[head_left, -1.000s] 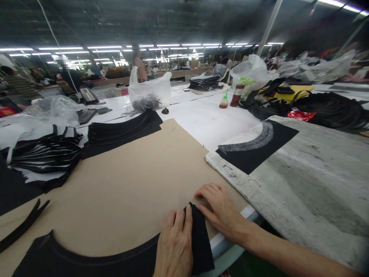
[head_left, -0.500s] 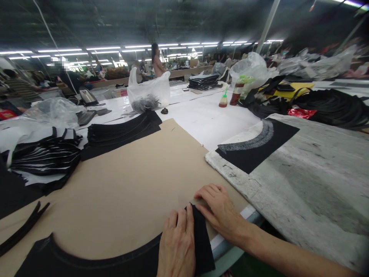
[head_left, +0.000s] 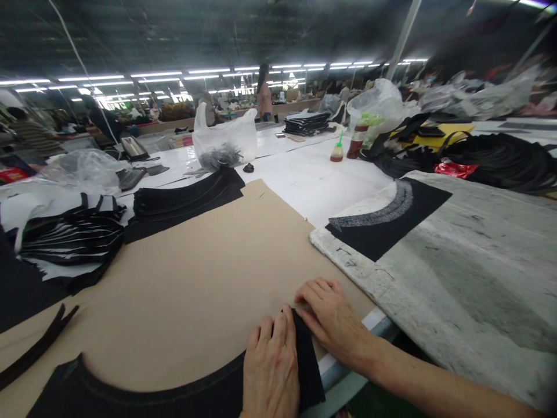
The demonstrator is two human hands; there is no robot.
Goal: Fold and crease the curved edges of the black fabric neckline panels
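A black fabric piece (head_left: 174,403) with a long curved edge lies along the near side of the tan board (head_left: 195,278). My left hand (head_left: 272,366) rests flat over its right part, fingers stretched forward to the upper edge. At the piece's upper right corner, my right hand (head_left: 328,316) has its fingers bent and its thumb close to them, pinching at the fabric edge; the tips are partly hidden. Farther right, another black piece (head_left: 391,229) with a whitish coated curved band lies on a grey, stained board (head_left: 474,278).
Narrow black strips (head_left: 37,351) lie at the left. Behind them sit a fanned pile of black pieces (head_left: 73,238) and a curved black stack (head_left: 187,203). A white plastic bag (head_left: 226,133), a small green-tipped bottle (head_left: 337,152) and coiled black strips (head_left: 500,162) stand farther back. People are in the background.
My hands have barely moved; the left has shifted slightly right on the fabric. The fabric's left end shows a little farther right. A person in the background has moved right.
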